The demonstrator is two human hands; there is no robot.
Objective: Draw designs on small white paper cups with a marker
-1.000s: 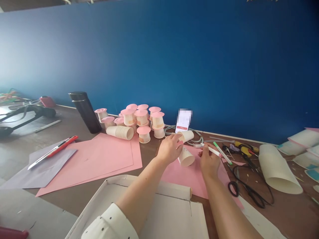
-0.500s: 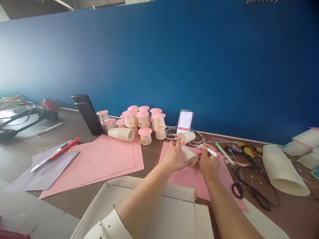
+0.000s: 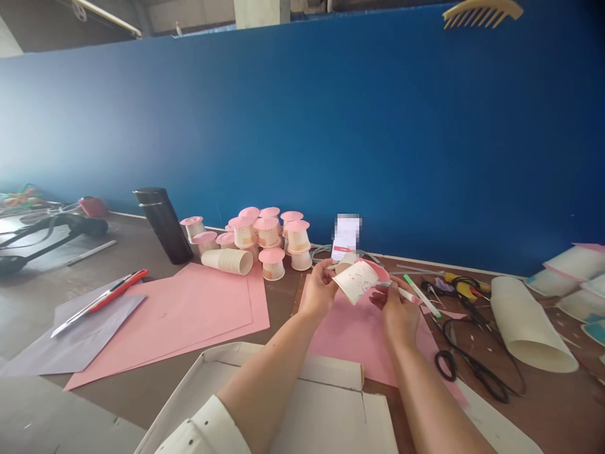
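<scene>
A red-marked white paper cup (image 3: 355, 282), its pink disc (image 3: 380, 273) rightward, tilts between left hand (image 3: 321, 290) and right hand (image 3: 397, 314) gripping a marker (image 3: 408, 294)

Left forearm (image 3: 269, 366) and right forearm (image 3: 425, 378) angled forward and inward, left hand (image 3: 320, 287) gripping, fingers and thumb curled, right hand (image 3: 398, 313) near it but apart, fingers bent in a grip too.

Daylight reaches me from the left, whitening the blue wall (image 3: 302, 126) and glossing my desk (image 3: 127, 243); the top right corner darkens, the phone screen (image 3: 346, 234) partly pixelated.
</scene>
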